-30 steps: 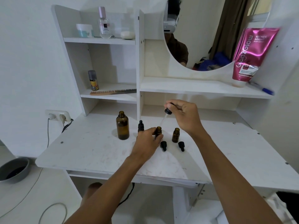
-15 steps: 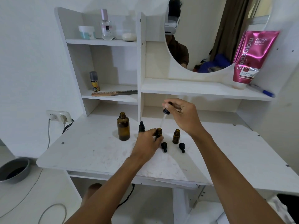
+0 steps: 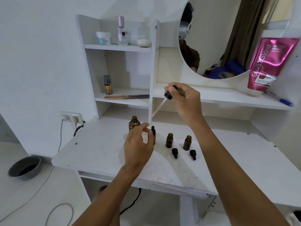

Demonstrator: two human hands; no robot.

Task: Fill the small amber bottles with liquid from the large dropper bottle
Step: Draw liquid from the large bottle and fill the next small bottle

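Hard to see much of the large round-shouldered amber glass bottle (image 3: 134, 123): only its open neck and shoulder poke out above the left hand (image 3: 138, 144), which covers the rest. Same for the small amber bottle with its black dropper cap still on (image 3: 153, 132), half tucked behind the left fingertips. That hand's thumb and fingers are curled narrowly together just beside the capped bottle; can't tell if they actually touch it or pinch anything.

The right hand (image 3: 187, 100) is up over the white desk (image 3: 97, 152), pinching the black rubber bulb of a glass pipette dropper (image 3: 162, 103). The tube slants down-left with its tip above and to the right of the big bottle's mouth, not in it. The glass is see-through against the white shelf divider, so whether there's liquid inside is anyone's guess.

Two open small amber bottles, middle one (image 3: 169, 140) and right one (image 3: 187, 143), stand apart from both hands, each with a loose black dropper cap, one (image 3: 174, 152) and the other (image 3: 193, 154), lying just in front of it.

Compared to half a second ago: the left hand has let go of the middle small bottle and shifted left toward the capped one, and the pipette tip swung left off that bottle toward the big one.
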